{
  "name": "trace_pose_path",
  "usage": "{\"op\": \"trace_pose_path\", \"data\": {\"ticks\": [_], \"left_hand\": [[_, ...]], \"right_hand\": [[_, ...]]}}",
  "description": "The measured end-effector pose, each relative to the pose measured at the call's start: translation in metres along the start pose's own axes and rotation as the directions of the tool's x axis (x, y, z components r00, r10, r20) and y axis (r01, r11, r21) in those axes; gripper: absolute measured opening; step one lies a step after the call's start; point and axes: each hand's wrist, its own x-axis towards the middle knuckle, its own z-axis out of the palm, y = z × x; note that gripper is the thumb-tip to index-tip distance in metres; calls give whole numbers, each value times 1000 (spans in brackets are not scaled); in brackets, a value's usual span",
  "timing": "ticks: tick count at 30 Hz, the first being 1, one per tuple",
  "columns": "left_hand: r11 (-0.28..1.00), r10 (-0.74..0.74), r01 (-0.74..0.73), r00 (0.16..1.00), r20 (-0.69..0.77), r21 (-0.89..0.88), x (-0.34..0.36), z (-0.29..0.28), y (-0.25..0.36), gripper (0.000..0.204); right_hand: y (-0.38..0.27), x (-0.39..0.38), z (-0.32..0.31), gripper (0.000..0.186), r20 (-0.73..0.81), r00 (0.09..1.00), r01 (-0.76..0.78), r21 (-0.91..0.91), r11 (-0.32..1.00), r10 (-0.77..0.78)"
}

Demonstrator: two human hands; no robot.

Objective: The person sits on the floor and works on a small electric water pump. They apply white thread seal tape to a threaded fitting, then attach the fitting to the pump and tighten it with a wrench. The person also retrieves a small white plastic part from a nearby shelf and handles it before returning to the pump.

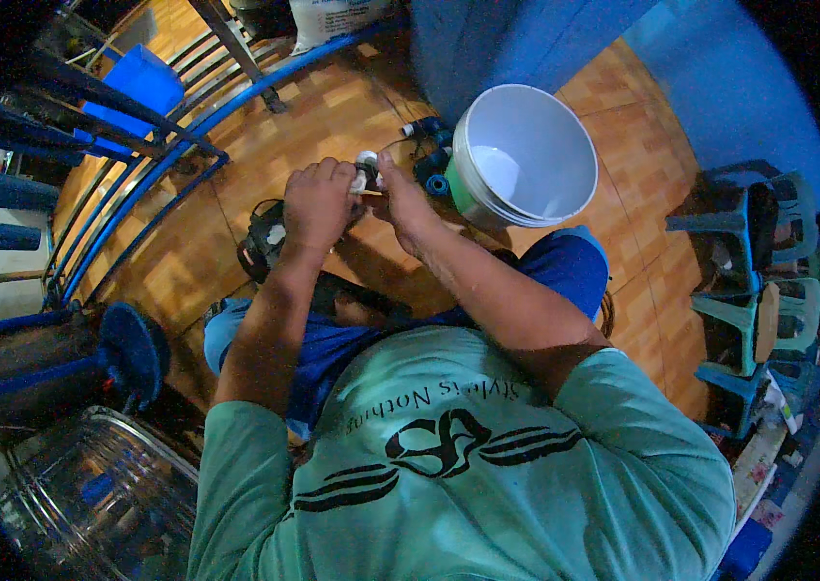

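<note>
Out in front of me, both my hands meet around a small white and black part, whose kind I cannot make out. My left hand is closed on its left side, fingers curled over. My right hand grips it from the right with the thumb extended along it. The fingers hide much of the part. Just right of my hands, blue pipe fittings and other dark pieces lie on the floor. Near my left wrist lies a dark item like a bag or tool, partly covered by my arm.
A white bucket stands to the right of the fittings, beside a blue curtain. Blue metal racks run along the left, holding a blue container. Plastic chairs stand at the right. A clear plastic bin sits lower left.
</note>
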Motion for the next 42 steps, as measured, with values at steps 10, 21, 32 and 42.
{"op": "trace_pose_path", "data": {"ticks": [10,21,32,42], "left_hand": [[864,-402,379,915,-2,-330,-40,83,-15,82],[705,-706,695,706,50,142,-113,176,-84,100],[928,-371,371,929,2,41,-123,166,-132,101],[812,-561,538,827,45,227,-99,169,-109,113]], "right_hand": [[50,39,-91,31,102,953,-303,352,886,286],[82,121,-141,31,72,958,-242,-311,919,276],[157,135,-147,42,123,964,-7,-872,489,234],[168,124,-142,42,134,987,66,-833,549,84]]}}
